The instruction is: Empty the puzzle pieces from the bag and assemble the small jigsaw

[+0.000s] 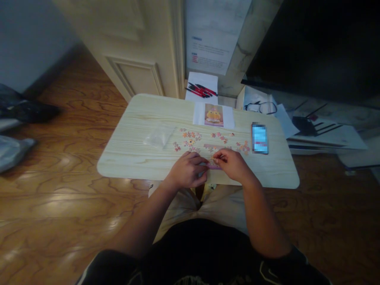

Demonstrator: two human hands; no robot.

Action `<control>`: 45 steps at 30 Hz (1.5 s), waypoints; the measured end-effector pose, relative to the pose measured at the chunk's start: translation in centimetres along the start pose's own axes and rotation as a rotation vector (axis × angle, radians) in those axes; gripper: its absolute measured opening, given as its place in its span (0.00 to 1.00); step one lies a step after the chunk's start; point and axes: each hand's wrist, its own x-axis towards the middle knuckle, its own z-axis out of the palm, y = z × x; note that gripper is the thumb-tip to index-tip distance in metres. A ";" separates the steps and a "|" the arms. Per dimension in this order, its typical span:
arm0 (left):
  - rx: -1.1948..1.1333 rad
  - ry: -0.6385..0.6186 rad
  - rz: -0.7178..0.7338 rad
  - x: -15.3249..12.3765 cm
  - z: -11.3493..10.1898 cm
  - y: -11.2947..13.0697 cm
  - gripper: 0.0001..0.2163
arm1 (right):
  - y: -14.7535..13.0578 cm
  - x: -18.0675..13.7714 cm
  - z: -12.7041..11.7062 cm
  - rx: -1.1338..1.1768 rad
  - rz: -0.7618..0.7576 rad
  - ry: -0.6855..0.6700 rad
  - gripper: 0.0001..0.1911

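A partly joined jigsaw puzzle [214,166] with a pinkish-purple lower edge lies near the front edge of the table, between my hands. My left hand [190,170] is curled, its fingertips gripping the puzzle's left side. The fingers of my right hand [233,163] are pinched together over its upper right part, on what looks like a small puzzle piece mostly hidden by the fingertips. Loose puzzle pieces [192,135] in orange and pink are scattered just beyond both hands. More puzzle pieces [243,147] lie to the right, near a pinkish strip [212,146].
The pale wooden table [127,158] also bears a clear plastic bag [160,135], a printed picture [214,114] of a yellow figure, and a phone [260,138]. Behind it are red-and-black pens [202,90] on paper and glasses [265,107]. A dark screen [320,51] overhangs the right.
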 end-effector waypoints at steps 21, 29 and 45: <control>0.037 -0.006 0.010 -0.1 0.3 0.3 0.11 | 0.0 -0.4 -0.1 -0.087 0.008 0.029 0.12; 0.058 0.040 -0.089 -1.5 -1.7 0.0 0.12 | -1.9 1.3 1.4 -0.169 -0.038 -0.045 0.09; -0.047 0.181 -0.283 -4.7 -2.8 -1.2 0.06 | -6.9 8.8 7.8 -0.559 -0.175 -0.027 0.07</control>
